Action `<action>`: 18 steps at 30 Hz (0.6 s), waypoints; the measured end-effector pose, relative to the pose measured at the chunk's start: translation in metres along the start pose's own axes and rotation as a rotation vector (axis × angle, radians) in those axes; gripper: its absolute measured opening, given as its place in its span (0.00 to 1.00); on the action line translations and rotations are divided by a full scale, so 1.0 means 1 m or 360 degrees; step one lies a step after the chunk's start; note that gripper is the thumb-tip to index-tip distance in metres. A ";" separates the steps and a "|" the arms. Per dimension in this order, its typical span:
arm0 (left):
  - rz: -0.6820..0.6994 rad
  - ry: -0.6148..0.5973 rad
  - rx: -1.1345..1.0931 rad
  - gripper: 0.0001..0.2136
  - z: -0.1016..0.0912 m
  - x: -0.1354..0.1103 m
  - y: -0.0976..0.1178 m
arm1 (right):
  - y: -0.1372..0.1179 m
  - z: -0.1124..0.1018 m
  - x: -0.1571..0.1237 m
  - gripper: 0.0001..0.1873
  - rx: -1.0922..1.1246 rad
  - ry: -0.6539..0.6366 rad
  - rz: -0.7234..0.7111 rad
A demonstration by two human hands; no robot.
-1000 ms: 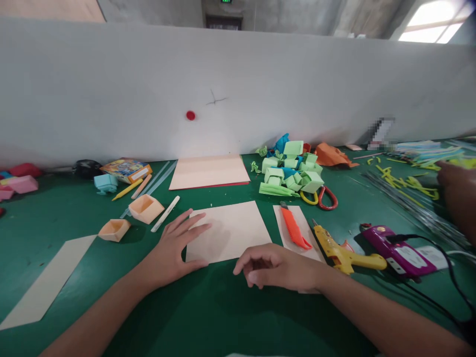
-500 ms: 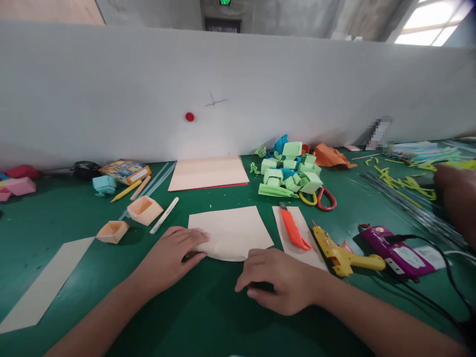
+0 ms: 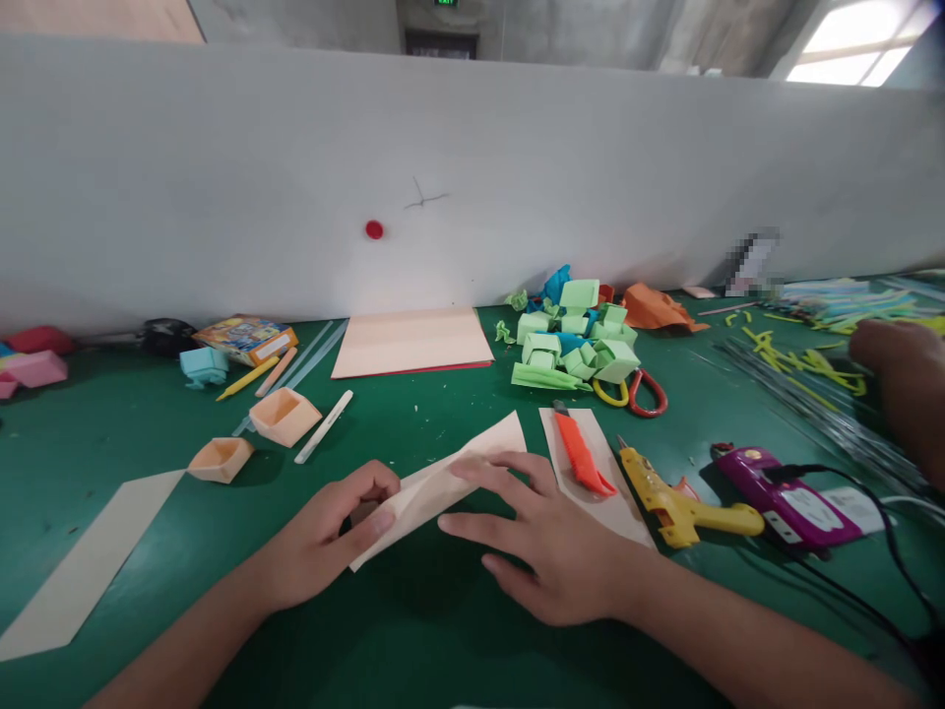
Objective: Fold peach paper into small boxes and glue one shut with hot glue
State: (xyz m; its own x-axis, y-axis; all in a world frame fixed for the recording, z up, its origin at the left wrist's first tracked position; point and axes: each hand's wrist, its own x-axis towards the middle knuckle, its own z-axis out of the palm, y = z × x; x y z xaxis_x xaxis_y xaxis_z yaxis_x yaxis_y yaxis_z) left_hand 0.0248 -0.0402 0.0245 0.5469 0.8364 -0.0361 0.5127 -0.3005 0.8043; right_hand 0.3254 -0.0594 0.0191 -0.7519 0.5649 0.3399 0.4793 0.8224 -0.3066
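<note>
Bent paper, pinched in left fingers, right fingers touching its face.

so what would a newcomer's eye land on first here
Probably the bright pile of light-green folded paper pieces, toward the back of the green table and right of centre. Next, the orange-red cutter lying on a pale card, with the yellow glue gun and purple power strip further right. Front and centre, the left hand pinches a pale sheet and the right hand touches it.
</note>
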 end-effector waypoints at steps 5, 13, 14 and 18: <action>0.0035 -0.0096 -0.0218 0.29 -0.006 -0.002 -0.002 | -0.001 0.004 0.001 0.33 -0.0146 -0.0245 0.0204; 0.0347 0.0265 0.0885 0.19 0.000 -0.006 0.004 | 0.004 0.006 0.000 0.30 -0.0088 -0.0383 0.0250; 0.0419 0.0250 0.0994 0.18 0.003 -0.006 0.006 | 0.005 0.007 0.000 0.31 -0.0086 -0.0380 0.0274; 0.0665 0.0116 0.1244 0.14 0.016 -0.004 0.013 | 0.007 0.009 0.003 0.31 -0.0039 -0.0409 0.0315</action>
State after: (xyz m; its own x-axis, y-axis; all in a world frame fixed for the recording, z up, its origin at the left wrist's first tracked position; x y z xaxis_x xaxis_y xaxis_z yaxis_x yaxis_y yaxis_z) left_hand 0.0401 -0.0549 0.0253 0.7607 0.6075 0.2287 0.6004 -0.7924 0.1079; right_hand 0.3223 -0.0528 0.0103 -0.7313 0.6809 0.0394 0.6358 0.7015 -0.3220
